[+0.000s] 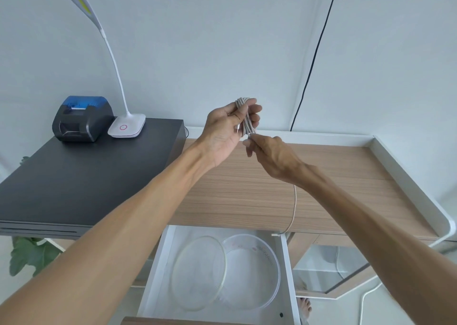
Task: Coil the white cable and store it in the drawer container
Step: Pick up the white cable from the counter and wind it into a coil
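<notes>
The white braided cable (244, 115) is mostly wound into loops around the fingers of my left hand (226, 133), held up above the wooden desk. My right hand (270, 155) pinches the cable just below the coil. A loose tail (293, 211) hangs from under my right wrist down to the drawer's edge, ending in a white plug. Below, the white drawer (288, 263) is pulled out. Inside it lie a round clear plastic container (274, 275) and its clear lid (197, 272), leaning side by side.
A black cabinet top (74, 176) on the left carries a black-and-blue receipt printer (82, 119) and a white gooseneck lamp (127, 126). The wooden desk (346, 176) has a raised white rim. A black wire (314, 60) runs down the wall. A plant (27, 255) is at lower left.
</notes>
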